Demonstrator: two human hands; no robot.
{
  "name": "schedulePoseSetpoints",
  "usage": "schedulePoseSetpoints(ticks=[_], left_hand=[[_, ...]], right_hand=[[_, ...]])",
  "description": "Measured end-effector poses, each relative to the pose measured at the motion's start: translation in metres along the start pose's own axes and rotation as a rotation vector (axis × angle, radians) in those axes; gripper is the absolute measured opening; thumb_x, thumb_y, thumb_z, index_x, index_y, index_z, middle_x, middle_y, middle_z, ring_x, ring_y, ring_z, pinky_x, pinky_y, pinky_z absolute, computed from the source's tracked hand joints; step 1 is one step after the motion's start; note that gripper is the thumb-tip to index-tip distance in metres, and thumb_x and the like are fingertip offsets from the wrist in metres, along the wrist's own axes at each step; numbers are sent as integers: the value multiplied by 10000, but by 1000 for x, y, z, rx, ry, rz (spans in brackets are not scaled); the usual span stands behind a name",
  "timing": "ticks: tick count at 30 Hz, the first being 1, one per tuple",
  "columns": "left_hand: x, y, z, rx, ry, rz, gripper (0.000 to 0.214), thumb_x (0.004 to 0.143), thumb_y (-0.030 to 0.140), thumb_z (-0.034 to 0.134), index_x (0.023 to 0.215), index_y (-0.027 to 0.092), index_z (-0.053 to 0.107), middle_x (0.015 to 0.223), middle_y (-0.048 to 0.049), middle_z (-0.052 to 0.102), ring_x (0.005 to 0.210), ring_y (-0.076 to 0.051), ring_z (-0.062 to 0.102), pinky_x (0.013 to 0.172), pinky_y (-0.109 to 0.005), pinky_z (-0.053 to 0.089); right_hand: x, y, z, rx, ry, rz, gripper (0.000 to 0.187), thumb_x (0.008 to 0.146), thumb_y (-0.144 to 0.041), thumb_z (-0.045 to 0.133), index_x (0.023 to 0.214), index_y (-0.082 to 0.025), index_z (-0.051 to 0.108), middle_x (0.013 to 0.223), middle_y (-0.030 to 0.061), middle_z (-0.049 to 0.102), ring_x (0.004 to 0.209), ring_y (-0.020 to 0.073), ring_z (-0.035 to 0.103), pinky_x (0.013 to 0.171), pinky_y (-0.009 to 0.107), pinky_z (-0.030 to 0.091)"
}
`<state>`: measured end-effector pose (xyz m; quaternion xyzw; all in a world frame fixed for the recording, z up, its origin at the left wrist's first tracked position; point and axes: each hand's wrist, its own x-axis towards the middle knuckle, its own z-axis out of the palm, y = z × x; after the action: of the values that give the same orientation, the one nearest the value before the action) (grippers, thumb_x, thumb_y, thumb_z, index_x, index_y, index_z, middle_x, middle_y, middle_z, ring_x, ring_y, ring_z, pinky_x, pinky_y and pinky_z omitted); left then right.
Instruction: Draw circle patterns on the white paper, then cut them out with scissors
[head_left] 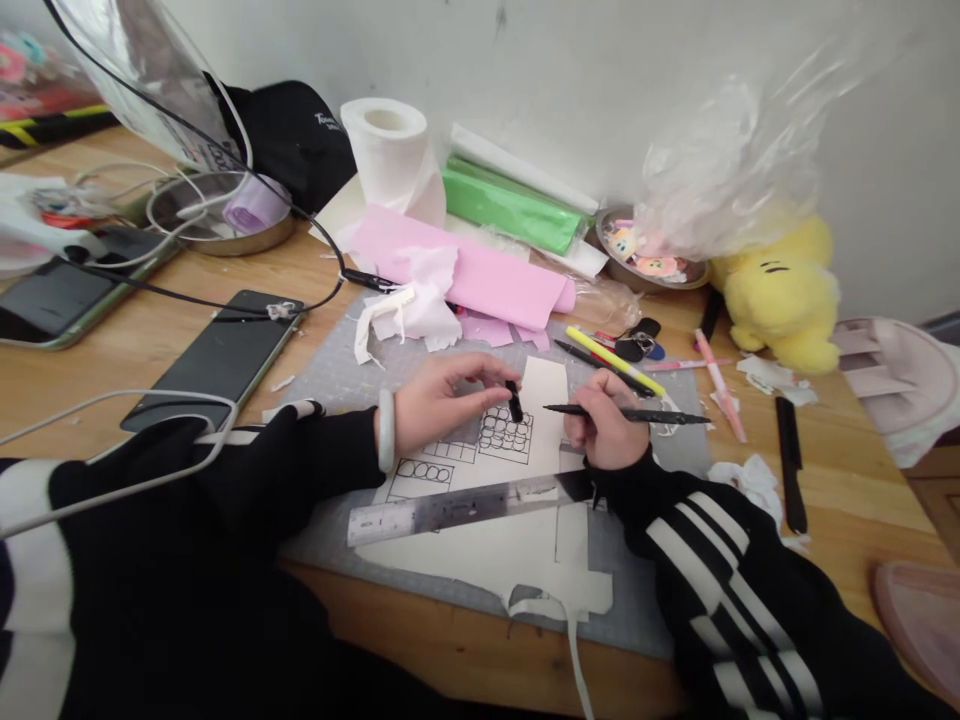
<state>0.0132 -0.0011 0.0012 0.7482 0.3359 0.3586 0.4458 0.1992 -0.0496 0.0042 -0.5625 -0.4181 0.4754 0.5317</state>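
My left hand (457, 400), a pale bangle on its wrist, is closed, pinching a small black piece (514, 402) between thumb and fingers; its kind is not clear. Wrapped round a black marker pen (637, 413), my right hand (606, 420) points the pen's tip left, a short gap from that piece. Beneath my hands lies a white paper sheet (546, 385) with drawn boxes of circles (504, 435). A metal ruler (450, 508) rests across the paper, below both hands.
A grey cutting mat (315, 545) lies under the paper. Behind stand a toilet roll (386, 150), pink paper (465, 265) and a green packet (514, 205). To the right are a yellow highlighter (615, 360), a black knife (790, 465) and a yellow plush toy (780, 295). Left: a phone (217, 360) and cables.
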Motion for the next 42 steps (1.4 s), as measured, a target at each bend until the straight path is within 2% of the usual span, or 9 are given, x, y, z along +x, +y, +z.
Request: schedulePoseSetpoints(ticks=[6,11,14,17,23,29,35,39,42], left_hand=[[-2,0,0,-5,48,-5,189,775,283,587,897,147,635,862,-46,691,783,-154,603,733,-276,450],[-8,-1,-6,-42,139,-10,204,782,303,563,905,144,599,862,-52,649,792,-163,586,753,-294,443],[-13,-2,-8,-113,188,-13,186,786,277,527,915,145,551,847,-36,605,782,-152,570,747,-295,447],[-15,-2,-7,-197,188,-16,173,767,262,508,900,152,501,809,-15,568,771,-144,560,731,-288,454],[-14,-3,-3,-242,165,-67,135,753,214,410,882,173,423,709,22,496,614,-110,496,574,-245,421],[-12,-7,-6,-212,144,-69,170,714,113,302,838,193,386,616,43,413,501,-97,396,513,-239,361],[-17,10,-10,-71,-189,-58,166,740,253,472,614,162,531,516,48,456,511,-98,418,516,-213,344],[-26,24,-9,116,-710,9,247,757,344,533,624,148,603,532,33,538,508,-80,440,508,-181,330],[-34,31,-7,271,-759,-38,295,761,297,498,504,156,529,436,49,428,425,-75,351,444,-201,265]], right_hand=[[-7,2,5,-191,-12,-107,224,761,-263,494,613,-215,331,409,-88,429,349,69,386,359,181,314],[-5,-5,-13,-687,1,-370,130,737,-292,600,756,-200,510,653,-28,576,554,109,518,552,242,408],[-9,-11,-30,-885,-246,-567,107,809,-280,545,746,-194,552,685,2,611,648,137,555,626,259,405],[-22,-10,-35,-1027,-437,-700,269,645,-359,737,744,-190,552,725,22,624,724,175,553,714,303,388],[-38,2,-22,-1180,-574,-537,305,595,-253,780,738,-189,518,727,4,591,742,171,524,681,286,350],[-37,-4,-16,-1010,-563,-352,299,588,-88,711,645,-189,436,608,-57,548,596,112,506,574,216,359],[-42,-11,-25,-916,-532,-377,211,671,-151,653,681,-193,447,633,-52,567,553,90,509,537,194,371],[-39,-19,-24,-898,-575,-470,189,734,-219,621,664,-191,448,665,-24,606,581,103,532,571,213,379],[-31,-20,-15,-962,-563,-677,185,752,-246,624,669,-192,468,629,-27,597,592,115,524,667,262,377]])
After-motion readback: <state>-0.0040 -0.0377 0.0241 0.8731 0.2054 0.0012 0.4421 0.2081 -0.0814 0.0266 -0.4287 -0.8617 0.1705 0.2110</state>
